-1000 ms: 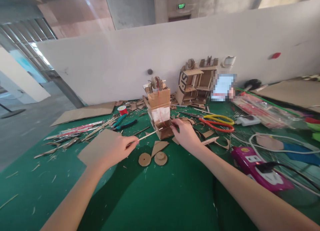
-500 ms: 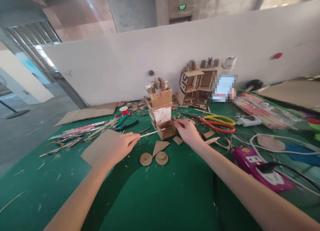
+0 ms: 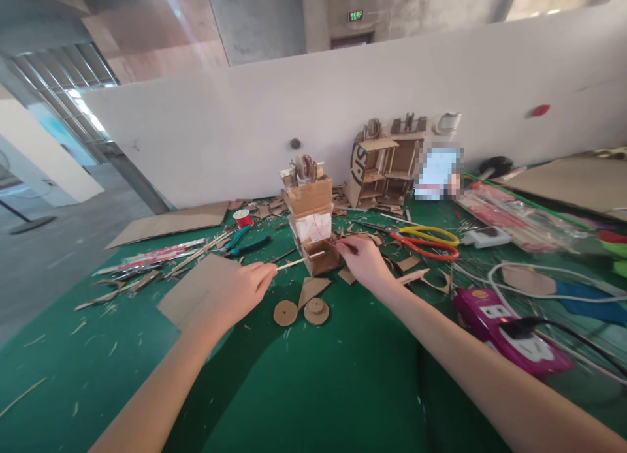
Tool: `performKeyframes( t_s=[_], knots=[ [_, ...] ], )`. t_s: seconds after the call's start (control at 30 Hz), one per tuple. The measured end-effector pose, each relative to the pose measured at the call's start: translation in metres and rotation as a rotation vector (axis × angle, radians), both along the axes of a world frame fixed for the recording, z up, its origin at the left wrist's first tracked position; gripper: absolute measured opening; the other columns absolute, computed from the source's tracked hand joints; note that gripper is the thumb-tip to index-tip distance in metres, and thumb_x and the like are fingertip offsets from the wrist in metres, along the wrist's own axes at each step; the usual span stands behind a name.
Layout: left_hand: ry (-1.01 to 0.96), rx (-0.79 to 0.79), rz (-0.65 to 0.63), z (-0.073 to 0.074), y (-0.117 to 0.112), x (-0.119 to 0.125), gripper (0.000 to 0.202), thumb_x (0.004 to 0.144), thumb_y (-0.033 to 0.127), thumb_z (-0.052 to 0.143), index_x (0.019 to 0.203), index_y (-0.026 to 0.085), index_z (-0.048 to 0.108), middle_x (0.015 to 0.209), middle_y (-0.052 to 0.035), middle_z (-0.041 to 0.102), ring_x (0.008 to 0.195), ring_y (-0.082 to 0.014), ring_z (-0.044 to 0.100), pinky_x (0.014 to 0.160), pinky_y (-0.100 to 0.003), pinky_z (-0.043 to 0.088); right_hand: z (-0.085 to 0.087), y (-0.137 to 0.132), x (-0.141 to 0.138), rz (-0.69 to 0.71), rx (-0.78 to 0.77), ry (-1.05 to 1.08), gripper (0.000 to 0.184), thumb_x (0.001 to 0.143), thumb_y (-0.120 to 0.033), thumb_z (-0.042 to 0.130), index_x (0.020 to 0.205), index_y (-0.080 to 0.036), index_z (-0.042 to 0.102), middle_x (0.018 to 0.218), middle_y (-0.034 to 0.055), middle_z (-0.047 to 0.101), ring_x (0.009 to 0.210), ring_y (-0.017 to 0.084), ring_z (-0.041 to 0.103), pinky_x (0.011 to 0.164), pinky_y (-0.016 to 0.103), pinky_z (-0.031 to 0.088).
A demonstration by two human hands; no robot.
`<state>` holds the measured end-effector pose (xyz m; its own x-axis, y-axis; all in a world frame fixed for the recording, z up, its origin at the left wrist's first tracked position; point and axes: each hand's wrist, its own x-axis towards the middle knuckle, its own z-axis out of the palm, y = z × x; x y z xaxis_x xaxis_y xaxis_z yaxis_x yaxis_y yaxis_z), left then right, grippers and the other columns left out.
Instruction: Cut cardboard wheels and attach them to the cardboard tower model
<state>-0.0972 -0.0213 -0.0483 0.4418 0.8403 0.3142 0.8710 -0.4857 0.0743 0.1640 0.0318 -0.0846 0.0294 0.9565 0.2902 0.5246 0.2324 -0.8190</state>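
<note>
My left hand (image 3: 242, 293) pinches the outer end of a thin wooden stick (image 3: 290, 265). The stick's far end passes through the wall of an open cardboard box (image 3: 324, 265) at the foot of a small cardboard tower (image 3: 309, 196). Several upright discs (image 3: 304, 168) sit on top of the tower. A red thread (image 3: 318, 227) hangs down its white front panel and runs to the fingertips of my right hand (image 3: 365, 264), which are closed on it beside the box. Two round cardboard wheels (image 3: 285, 312) and a cardboard triangle (image 3: 313, 288) lie in front.
Teal-handled pliers (image 3: 249, 245) and a red thread spool (image 3: 242, 218) lie left of the tower. To the right are scissors (image 3: 431, 243) and a purple power strip (image 3: 509, 335). Another cardboard model (image 3: 379, 166) stands by the white partition (image 3: 220, 133). Scraps litter the green table (image 3: 333, 388).
The tower and box have tilted or shifted slightly left. My right hand has moved slightly away from the box's rim, and the red thread now shows stretched toward it. My left hand still holds the stick.
</note>
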Motion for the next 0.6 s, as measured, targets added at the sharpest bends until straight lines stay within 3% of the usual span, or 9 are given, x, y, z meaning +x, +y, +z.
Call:
performKeyframes(
  t_s=[0.27,0.6],
  knots=[
    [-0.002,0.005,0.013,-0.0096,0.0011,0.0018,0.036,0.098,0.034,0.034,0.102,0.025,0.068,0.084,-0.0044,0.071,0.077,-0.0175,0.066,0.069,-0.027,0.048,-0.0055,0.0021,-0.0013,0.045,-0.044,0.072,0.032,0.085,-0.036,0.052,0.090,-0.014,0.075,0.080,0.0065,0.073,0.071,0.019,0.064,0.063,0.027,0.046],
    [0.007,-0.014,-0.029,-0.0026,-0.0020,0.0052,0.036,0.098,0.033,0.033,0.097,0.024,0.068,0.079,-0.0040,0.069,0.072,-0.0168,0.065,0.063,-0.026,0.045,-0.0018,-0.0058,-0.0077,0.080,-0.035,0.047,0.029,0.087,-0.035,0.051,0.089,-0.016,0.074,0.078,0.0053,0.072,0.072,0.020,0.062,0.066,0.028,0.043]
  ],
)
